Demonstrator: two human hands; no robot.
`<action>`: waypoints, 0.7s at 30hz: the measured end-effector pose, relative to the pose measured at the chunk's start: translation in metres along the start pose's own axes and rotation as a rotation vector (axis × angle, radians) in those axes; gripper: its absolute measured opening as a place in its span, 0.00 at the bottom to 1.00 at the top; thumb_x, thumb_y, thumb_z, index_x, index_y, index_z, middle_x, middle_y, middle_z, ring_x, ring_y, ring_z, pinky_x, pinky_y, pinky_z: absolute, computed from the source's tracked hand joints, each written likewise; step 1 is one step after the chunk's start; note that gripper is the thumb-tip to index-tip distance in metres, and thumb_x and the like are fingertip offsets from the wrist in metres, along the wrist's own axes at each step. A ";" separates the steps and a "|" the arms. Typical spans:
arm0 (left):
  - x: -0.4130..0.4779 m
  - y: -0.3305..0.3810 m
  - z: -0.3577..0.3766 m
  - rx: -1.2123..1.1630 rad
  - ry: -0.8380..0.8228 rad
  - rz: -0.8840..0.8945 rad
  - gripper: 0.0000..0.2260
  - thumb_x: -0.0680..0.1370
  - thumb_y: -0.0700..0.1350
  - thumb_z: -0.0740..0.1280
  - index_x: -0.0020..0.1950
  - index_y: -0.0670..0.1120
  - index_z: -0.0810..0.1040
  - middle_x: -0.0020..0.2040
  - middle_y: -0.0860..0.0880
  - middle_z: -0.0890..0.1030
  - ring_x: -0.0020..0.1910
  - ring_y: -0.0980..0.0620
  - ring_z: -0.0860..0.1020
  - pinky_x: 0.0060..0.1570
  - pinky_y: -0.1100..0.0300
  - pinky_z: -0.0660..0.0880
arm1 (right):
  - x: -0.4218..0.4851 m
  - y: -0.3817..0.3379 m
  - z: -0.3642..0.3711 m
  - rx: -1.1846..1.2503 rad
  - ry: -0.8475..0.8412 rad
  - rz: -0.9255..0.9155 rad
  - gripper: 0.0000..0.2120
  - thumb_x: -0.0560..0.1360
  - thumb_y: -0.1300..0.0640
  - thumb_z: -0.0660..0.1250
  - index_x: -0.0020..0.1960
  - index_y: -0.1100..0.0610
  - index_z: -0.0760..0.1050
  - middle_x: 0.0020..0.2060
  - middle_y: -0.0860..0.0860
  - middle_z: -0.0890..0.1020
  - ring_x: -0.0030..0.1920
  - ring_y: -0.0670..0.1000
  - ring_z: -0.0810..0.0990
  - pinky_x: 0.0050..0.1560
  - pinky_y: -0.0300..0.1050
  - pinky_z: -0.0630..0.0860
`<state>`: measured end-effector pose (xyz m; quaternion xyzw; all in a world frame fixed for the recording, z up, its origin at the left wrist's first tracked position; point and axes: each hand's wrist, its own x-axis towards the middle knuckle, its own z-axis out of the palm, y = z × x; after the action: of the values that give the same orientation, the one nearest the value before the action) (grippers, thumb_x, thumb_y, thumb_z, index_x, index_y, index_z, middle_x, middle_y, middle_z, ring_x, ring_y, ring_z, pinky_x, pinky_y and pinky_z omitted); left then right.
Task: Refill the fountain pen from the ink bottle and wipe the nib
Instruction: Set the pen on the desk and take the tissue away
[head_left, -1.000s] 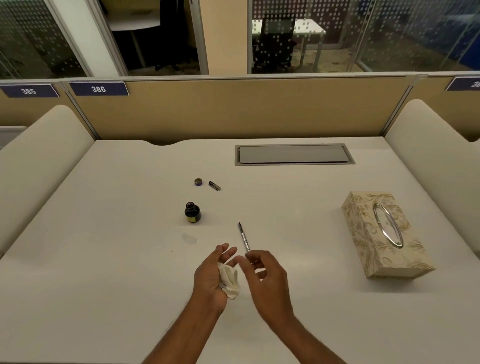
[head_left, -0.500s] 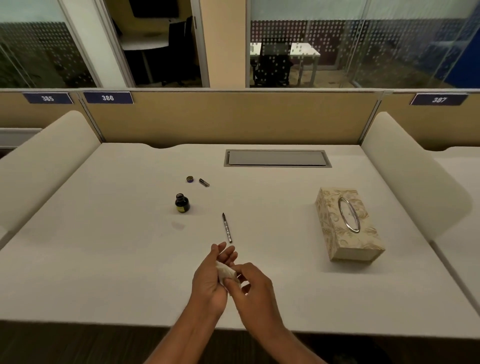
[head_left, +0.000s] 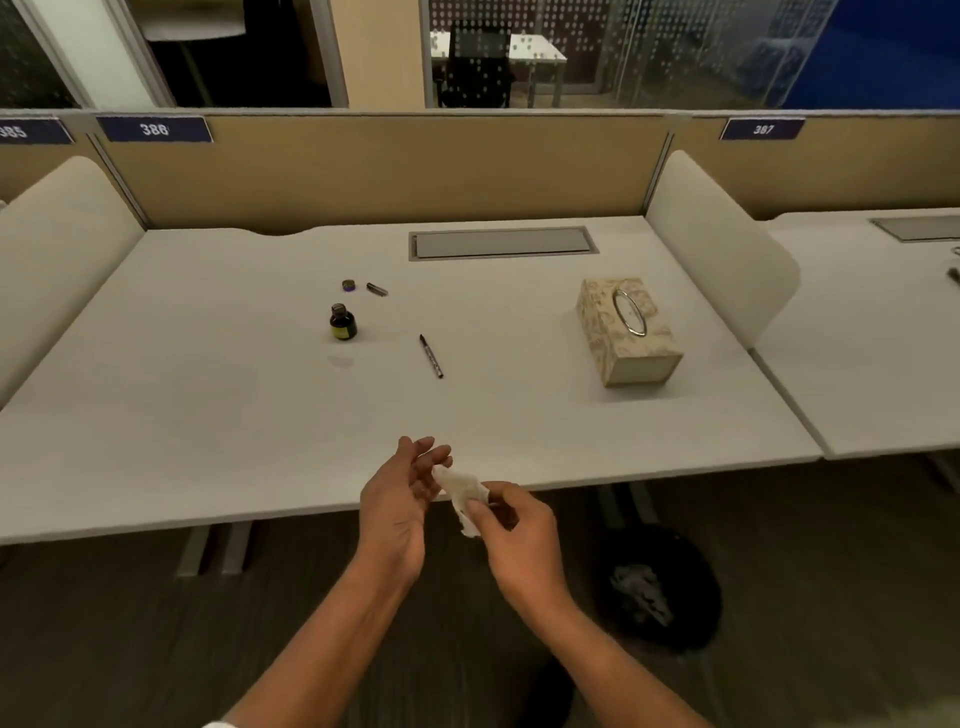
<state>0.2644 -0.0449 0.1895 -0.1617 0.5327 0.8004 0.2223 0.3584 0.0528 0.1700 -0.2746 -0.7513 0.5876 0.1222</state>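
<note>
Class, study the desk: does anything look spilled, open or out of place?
A faint smudge marks the desk just in front of the ink bottle, possibly spilled ink. The bottle stands uncapped, its cap lying behind it.

The surface (head_left: 208, 415) is pale cream-white, and on it the ink bottle (head_left: 342, 323) is dark with a yellow label, the pen (head_left: 431, 356) is black, and the tissue box (head_left: 631, 358) is cream with a swirly leaf pattern and a shiny silver ring (head_left: 629, 313). The crumpled tissue (head_left: 465, 493) is white. Behind, the wall panel (head_left: 363, 171) is tan, its number signs (head_left: 154, 129) are dark blue with white numbers, and the glass (head_left: 675, 52) has rows of small white dots.
</note>
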 end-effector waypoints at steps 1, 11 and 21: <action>-0.011 -0.005 -0.005 0.042 0.005 0.017 0.15 0.84 0.50 0.63 0.60 0.42 0.81 0.53 0.42 0.88 0.57 0.44 0.84 0.64 0.47 0.78 | -0.011 0.007 -0.006 -0.005 0.015 0.019 0.12 0.77 0.51 0.71 0.60 0.48 0.80 0.50 0.42 0.84 0.51 0.41 0.82 0.51 0.41 0.82; -0.080 -0.086 -0.005 0.736 -0.037 0.399 0.16 0.84 0.51 0.62 0.71 0.50 0.76 0.56 0.55 0.83 0.55 0.48 0.83 0.60 0.46 0.80 | -0.064 0.074 -0.115 -0.037 0.172 0.080 0.06 0.77 0.59 0.71 0.51 0.49 0.82 0.43 0.45 0.85 0.45 0.41 0.83 0.44 0.39 0.82; -0.115 -0.159 0.045 1.165 -0.011 0.740 0.25 0.84 0.51 0.60 0.80 0.50 0.62 0.83 0.53 0.57 0.83 0.57 0.49 0.80 0.50 0.51 | -0.038 0.193 -0.254 -0.286 0.324 0.253 0.04 0.76 0.62 0.70 0.43 0.55 0.79 0.40 0.51 0.83 0.41 0.51 0.81 0.34 0.38 0.72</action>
<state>0.4450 0.0289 0.1395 0.1807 0.8950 0.4077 -0.0122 0.5701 0.2699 0.0627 -0.4715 -0.7571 0.4343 0.1264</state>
